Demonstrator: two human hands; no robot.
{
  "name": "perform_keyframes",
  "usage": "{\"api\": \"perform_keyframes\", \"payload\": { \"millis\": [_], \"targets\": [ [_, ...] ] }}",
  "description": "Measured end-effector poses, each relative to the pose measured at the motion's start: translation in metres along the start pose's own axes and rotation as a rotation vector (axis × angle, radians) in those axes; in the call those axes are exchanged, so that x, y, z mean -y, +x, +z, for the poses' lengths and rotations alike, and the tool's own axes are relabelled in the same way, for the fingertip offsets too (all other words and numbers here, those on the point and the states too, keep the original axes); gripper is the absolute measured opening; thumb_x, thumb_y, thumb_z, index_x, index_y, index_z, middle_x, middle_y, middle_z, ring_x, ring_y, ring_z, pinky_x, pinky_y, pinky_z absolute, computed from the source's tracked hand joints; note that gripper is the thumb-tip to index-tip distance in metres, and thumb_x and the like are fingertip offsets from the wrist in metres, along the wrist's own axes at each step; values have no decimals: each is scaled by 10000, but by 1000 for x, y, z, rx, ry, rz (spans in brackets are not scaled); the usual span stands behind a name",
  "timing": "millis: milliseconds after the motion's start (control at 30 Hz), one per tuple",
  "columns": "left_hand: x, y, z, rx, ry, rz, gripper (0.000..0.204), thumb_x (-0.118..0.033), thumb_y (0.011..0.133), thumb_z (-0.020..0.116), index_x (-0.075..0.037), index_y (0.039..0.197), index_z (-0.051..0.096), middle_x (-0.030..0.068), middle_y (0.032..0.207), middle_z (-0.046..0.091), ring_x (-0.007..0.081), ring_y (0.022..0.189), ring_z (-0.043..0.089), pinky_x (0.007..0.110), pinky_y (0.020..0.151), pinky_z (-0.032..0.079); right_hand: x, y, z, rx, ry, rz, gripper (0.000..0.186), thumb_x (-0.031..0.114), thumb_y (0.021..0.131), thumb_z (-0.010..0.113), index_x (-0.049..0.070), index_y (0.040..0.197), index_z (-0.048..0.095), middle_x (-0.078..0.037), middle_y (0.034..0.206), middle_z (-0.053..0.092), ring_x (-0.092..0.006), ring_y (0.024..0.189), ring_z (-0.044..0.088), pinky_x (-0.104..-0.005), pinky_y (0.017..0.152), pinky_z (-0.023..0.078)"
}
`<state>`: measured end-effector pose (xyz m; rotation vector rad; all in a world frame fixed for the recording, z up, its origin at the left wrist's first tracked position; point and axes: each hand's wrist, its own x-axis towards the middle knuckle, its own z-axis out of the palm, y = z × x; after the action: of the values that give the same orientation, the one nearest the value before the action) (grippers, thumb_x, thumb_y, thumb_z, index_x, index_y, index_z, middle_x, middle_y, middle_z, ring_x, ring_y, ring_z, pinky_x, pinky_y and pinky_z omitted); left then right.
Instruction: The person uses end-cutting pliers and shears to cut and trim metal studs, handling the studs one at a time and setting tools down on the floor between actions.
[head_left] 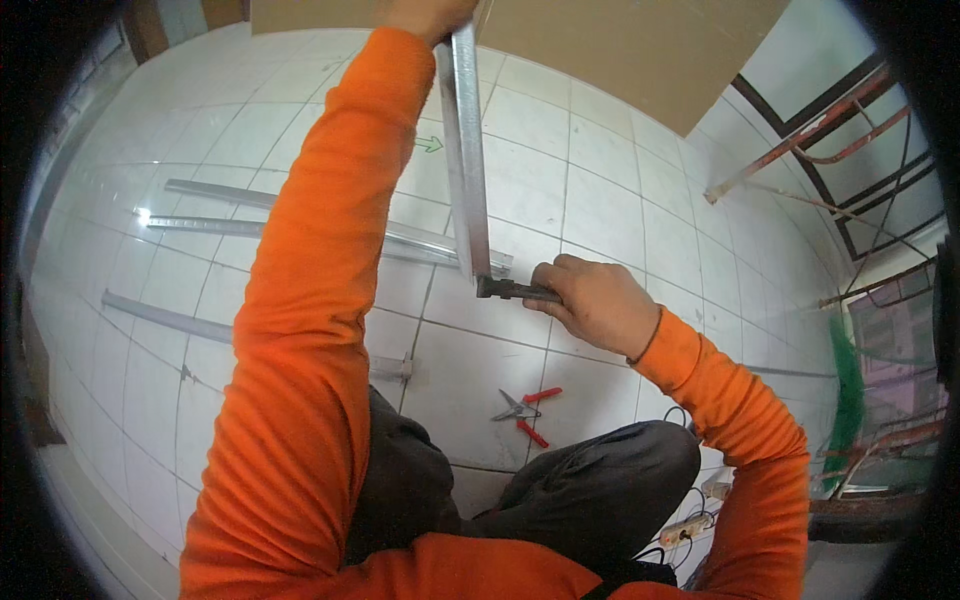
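Observation:
My left hand [430, 14], partly cut off by the top edge, is closed around the upper part of a silvery metal channel [468, 150]. The channel stands nearly upright before me, its lower end just above the tiles or on them; I cannot tell which. With my right hand [607, 303] I grip the handle of a dark hand tool [505, 289] with a blocky head. That head touches or overlaps the channel's lower end. Red-handled snips [520, 408] lie spread on the floor by my knees.
Several metal profiles [205, 224] lie across the white tiled floor [600, 200] to the left. A large brown board [620, 50] is at the far side. Red scaffold tubing [800, 150] stands at right; a power strip [686, 530] with cables sits beside my right knee.

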<state>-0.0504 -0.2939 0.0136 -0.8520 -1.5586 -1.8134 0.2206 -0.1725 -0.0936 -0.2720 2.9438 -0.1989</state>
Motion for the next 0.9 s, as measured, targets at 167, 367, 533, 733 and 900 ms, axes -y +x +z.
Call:
{"api": "perform_keyframes", "payload": {
  "millis": [167, 367, 533, 733, 900],
  "targets": [
    [-12, -4, 18, -15, 35, 212, 648, -78, 826, 621, -21, 1444, 436, 277, 1091, 649, 365, 987, 649, 408, 880, 501, -2, 1, -16, 167, 15, 18, 359, 391, 977, 556, 46, 1022, 644, -187, 814, 673, -382, 793, 665, -492, 683, 524],
    [-66, -22, 37, 75, -122, 279, 763, -108, 829, 614, -18, 1524, 312, 282, 1125, 637, 374, 984, 651, 421, 881, 515, 5, 5, -48, 445, 80, 127, 347, 365, 979, 560, 46, 1028, 688, -189, 797, 668, -375, 779, 658, -486, 739, 505],
    [-113, -47, 35, 141, 10, 304, 788, -92, 825, 608, 0, 1534, 277, 237, 1022, 625, 367, 877, 643, 416, 830, 525, -5, 4, -67, 556, 128, 178, 341, 356, 974, 576, 44, 1049, 691, -181, 796, 666, -374, 778, 645, -475, 760, 492],
    [-100, -34, 52, -65, -61, 389, 769, -97, 829, 640, 0, 1518, 313, 223, 894, 612, 318, 787, 644, 397, 765, 542, -17, -11, -63, 479, 33, 129, 282, 305, 964, 596, 55, 1077, 660, -181, 808, 668, -385, 766, 642, -477, 736, 496],
    [-37, 13, 6, -75, -368, 1, 282, -196, 936, 628, 47, 1078, 617, 26, 752, 588, 125, 527, 526, 263, 469, 476, -22, -24, 3, 77, 499, 144, 241, 229, 978, 578, 39, 1118, 625, -171, 861, 693, -332, 784, 679, -412, 739, 535]
  ]
}}
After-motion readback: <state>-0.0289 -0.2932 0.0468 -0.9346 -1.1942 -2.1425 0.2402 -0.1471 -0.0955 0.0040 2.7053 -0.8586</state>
